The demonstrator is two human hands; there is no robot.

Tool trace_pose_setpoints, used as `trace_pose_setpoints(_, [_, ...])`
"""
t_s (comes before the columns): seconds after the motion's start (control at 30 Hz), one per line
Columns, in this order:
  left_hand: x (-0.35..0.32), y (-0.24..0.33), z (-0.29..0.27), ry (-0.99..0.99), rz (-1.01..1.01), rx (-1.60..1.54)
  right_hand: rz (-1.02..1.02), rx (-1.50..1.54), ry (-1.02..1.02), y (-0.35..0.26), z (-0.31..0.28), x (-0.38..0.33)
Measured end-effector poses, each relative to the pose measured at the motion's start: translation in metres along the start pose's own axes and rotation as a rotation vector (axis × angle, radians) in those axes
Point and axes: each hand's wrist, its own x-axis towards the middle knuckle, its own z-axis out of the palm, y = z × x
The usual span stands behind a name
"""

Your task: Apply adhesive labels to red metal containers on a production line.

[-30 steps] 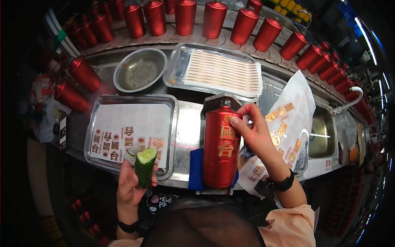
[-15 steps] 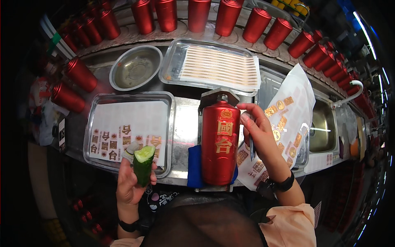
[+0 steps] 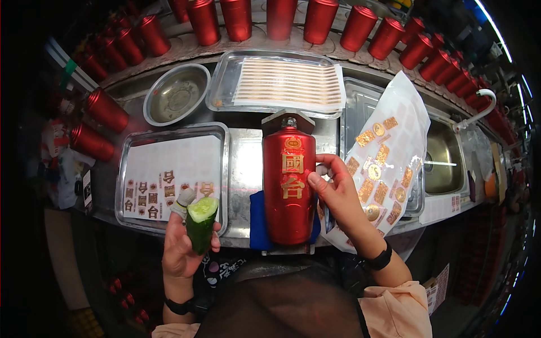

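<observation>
Two hands work at the frame's centre. The right hand [image 3: 337,191] presses its fingertips against the side of the red bottle [image 3: 289,187], which lies on a blue cloth [image 3: 257,221]. The left hand [image 3: 181,248], lower left, is closed around a cut cucumber [image 3: 200,221], apparently over the sticker tray [image 3: 224,169].

Lit brightly and evenly from above around the fingers [image 3: 316,181] of the right hand [image 3: 338,197], with soft glare gleaming off the red bottle [image 3: 289,188] just beside them. Glinting on the steel bench [image 3: 245,169] between the hands and on the tray rim [image 3: 225,169] above the left fingers [image 3: 181,204]. Falling off into heavy black vignetting well away from both hands. Bending straight edges strongly toward the rim. Blurring slightly at the far corners.
</observation>
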Motion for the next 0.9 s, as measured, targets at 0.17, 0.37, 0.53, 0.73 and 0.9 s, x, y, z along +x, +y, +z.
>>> trace_pose_setpoints(0.17, [-0.002,0.000,0.004,0.037,0.000,0.009,0.008,-0.012,-0.017,-0.004,-0.003,-0.003])
trace_pose_setpoints(0.37, [0.000,0.000,0.009,0.024,0.016,0.023,-0.015,-0.116,0.006,-0.002,0.003,-0.010])
trace_pose_setpoints(0.53, [0.004,-0.002,0.010,0.055,0.003,0.020,-0.059,-0.314,0.067,0.000,0.010,-0.011])
trace_pose_setpoints(0.73, [0.003,-0.004,0.005,0.051,-0.027,0.001,-0.046,-0.365,0.071,-0.008,0.013,-0.014])
trace_pose_setpoints(0.9, [0.004,-0.005,0.003,0.039,-0.029,0.004,-0.035,-0.318,0.080,-0.005,0.017,-0.014])
